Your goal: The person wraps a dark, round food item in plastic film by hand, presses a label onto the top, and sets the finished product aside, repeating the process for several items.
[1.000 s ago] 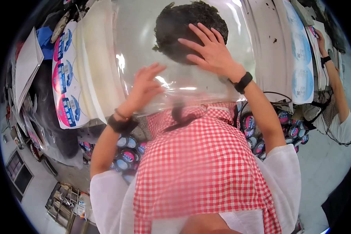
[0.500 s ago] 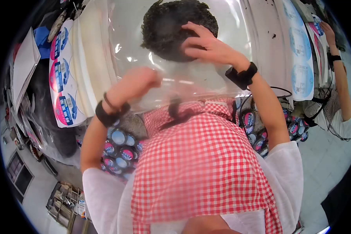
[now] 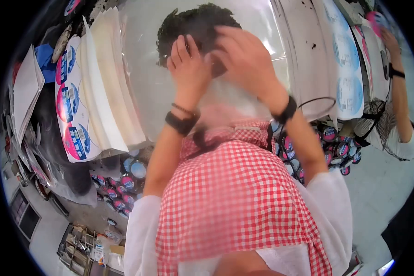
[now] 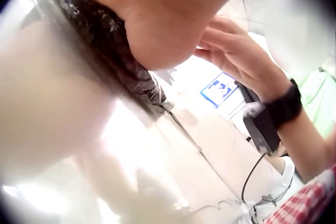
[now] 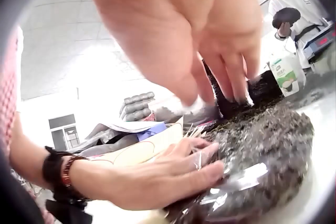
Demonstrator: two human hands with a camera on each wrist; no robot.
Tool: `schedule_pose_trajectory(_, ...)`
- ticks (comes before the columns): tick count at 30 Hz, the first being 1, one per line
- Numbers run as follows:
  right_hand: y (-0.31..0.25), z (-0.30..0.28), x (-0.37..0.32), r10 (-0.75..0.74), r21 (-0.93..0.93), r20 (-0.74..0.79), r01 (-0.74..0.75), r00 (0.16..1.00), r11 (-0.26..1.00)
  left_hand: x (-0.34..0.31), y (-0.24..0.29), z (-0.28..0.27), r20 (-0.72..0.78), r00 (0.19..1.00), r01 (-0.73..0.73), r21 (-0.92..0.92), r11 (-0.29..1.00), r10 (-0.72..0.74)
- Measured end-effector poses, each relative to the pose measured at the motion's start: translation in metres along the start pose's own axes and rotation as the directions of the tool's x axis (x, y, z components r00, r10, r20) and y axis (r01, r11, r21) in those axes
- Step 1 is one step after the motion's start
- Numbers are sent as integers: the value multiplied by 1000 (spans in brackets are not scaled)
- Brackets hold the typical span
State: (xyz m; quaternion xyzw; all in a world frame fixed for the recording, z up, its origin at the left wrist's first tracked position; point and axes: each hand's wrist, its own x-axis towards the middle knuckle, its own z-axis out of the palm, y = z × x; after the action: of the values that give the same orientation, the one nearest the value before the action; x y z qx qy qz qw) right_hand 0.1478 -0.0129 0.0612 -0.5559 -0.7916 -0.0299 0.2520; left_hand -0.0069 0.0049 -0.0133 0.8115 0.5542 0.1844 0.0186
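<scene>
A round dark seaweed-like cake (image 3: 193, 20) lies under or in clear plastic film (image 3: 147, 92) at the top of the head view. My left hand (image 3: 189, 69) rests with extended fingers on its near left part; in the right wrist view, the left hand (image 5: 157, 179) lies flat against the glossy film over the cake (image 5: 268, 150). My right hand (image 3: 246, 60), blurred, is over the cake's right side, fingers bent loosely downward. In the right wrist view the right hand (image 5: 199, 35) has its fingertips at the cake's far side; whether they touch it is unclear.
Stacked sheets (image 3: 106, 92) and printed labels (image 3: 73, 106) flank the film on the left, with blue round labels (image 3: 347, 96) on the right. Many round labelled packs (image 3: 124, 184) lie below the work surface. Another person's arm (image 3: 398, 87) reaches in at far right.
My left hand has moved up and right onto the cake, beside my right hand. The cake appears farther left. At far right, the other person's hand has raised a pink round item.
</scene>
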Motion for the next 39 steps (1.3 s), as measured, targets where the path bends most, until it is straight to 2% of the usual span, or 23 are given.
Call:
schedule_pose_trajectory(3, -12, 13, -40, 278, -171, -62, -285, 959, 943, 1, 0, 2, 6, 999, 32, 2, 999, -32)
schedule_pose_trajectory(6, -12, 47, -29, 288, -182, -46, -291, 957, 939, 2, 6, 0, -11, 998, 63, 77, 995, -63)
schedule_pose_trajectory(9, -10, 81, -20, 230, 93, -49, -225, 972, 970, 4, 7, -2, -35, 998, 51, 14, 999, -50)
schedule_pose_trajectory(10, -9, 83, -12, 201, 196, -57, -186, 978, 963, 8, 7, 1, -43, 998, 37, -256, 966, -50)
schedule_pose_trajectory(11, -16, 80, -12, 343, 581, 44, -304, 938, 755, 9, 7, 6, -45, 998, 21, -508, 861, -51)
schedule_pose_trajectory(12, -21, 76, -11, 445, 654, 95, -393, 890, 647, 8, 5, 8, -43, 998, 5, -721, 693, -52)
schedule_pose_trajectory(14, -23, 73, -2, 606, 762, 216, -520, 766, 386, 12, -1, 9, -130, 990, -115, -522, 845, 54)
schedule_pose_trajectory(15, -20, 81, -8, 454, 520, 10, -393, 891, 759, 13, -5, 9, -163, 980, -170, -407, 898, 112)
schedule_pose_trajectory(16, -21, 76, -6, 411, 327, -97, -361, 907, 874, 10, -6, 8, -176, 970, -215, -287, 933, 169)
schedule_pose_trajectory(17, -21, 67, 2, 339, 111, -193, -323, 921, 940, 16, 4, -14, -237, 960, -159, -21, 987, 149)
schedule_pose_trajectory(20, -15, 70, 1, 256, -9, -151, -260, 955, 966, 11, 11, -11, -122, 990, 62, -56, 996, -69)
schedule_pose_trajectory(21, -11, 82, -4, 244, 159, -143, -221, 959, 962, 9, 2, 0, -189, 982, -57, -153, 987, 27)
schedule_pose_trajectory(22, -10, 84, -3, 234, 322, -138, -180, 962, 929, 8, 1, 7, -158, 984, 20, -377, 926, -85)
schedule_pose_trajectory(23, -14, 78, -3, 425, 493, -41, -352, 904, 796, 6, -1, 10, -101, 976, 100, -576, 812, -192)
schedule_pose_trajectory(25, -8, 81, 2, 319, 335, -15, -296, 948, 895, 13, 3, -3, 103, 909, 294, -846, 445, -403)
schedule_pose_trajectory(27, -4, 86, 5, 225, 116, -67, -217, 972, 969, 20, -15, -15, -76, 993, 47, -454, 890, -91)
schedule_pose_trajectory(28, -1, 83, 10, 200, 49, -97, -196, 975, 979, 25, -21, -20, -96, 991, -107, -185, 977, 91)
schedule_pose_trajectory(29, 1, 77, 16, 175, -15, -125, -178, 977, 984, 32, -19, -32, -194, 974, -139, -116, 983, 115)
schedule_pose_trajectory(32, 9, 84, 6, 185, 96, -54, -180, 981, 979, 30, -28, -18, -38, 990, -136, -105, 985, 133)
schedule_pose_trajectory(33, 11, 85, 4, 232, 202, -8, -226, 973, 953, 26, -37, -7, -95, 983, -179, -250, 951, 160)
schedule_pose_trajectory(34, 14, 84, 7, 265, 303, 34, -263, 964, 916, 26, -37, -5, -39, 996, -85, -372, 924, 76)
schedule_pose_trajectory(37, 17, 81, 19, 167, 91, 29, -169, 986, 981, 29, -38, -7, 60, 998, 62, -531, 845, -35)
schedule_pose_trajectory(39, 23, 76, 30, 61, 48, 4, -61, 998, 997, 43, -39, -16, -87, 989, -137, -294, 946, 116)
